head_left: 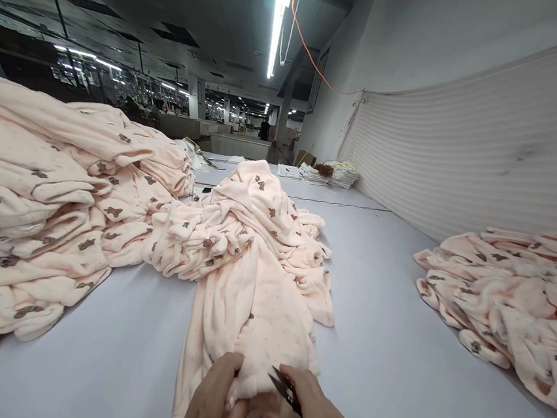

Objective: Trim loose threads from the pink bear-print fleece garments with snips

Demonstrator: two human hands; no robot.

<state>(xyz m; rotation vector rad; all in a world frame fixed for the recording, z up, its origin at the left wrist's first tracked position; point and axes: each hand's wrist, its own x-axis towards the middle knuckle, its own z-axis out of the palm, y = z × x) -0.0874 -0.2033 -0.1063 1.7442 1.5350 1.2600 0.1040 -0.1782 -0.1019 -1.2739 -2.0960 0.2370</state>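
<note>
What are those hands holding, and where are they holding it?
The left hand pinches the pink cloth at its near end. The right hand holds dark snips behind the blades; its exact grip is hidden.

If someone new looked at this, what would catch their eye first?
Probably the big pink pile filling the left side, with a smaller heap at the right edge. Next, at bottom centre, the left hand pinches pink cloth while the right hand holds dark snips. Overhead, near top centre, a bright tube light stands out.
</note>
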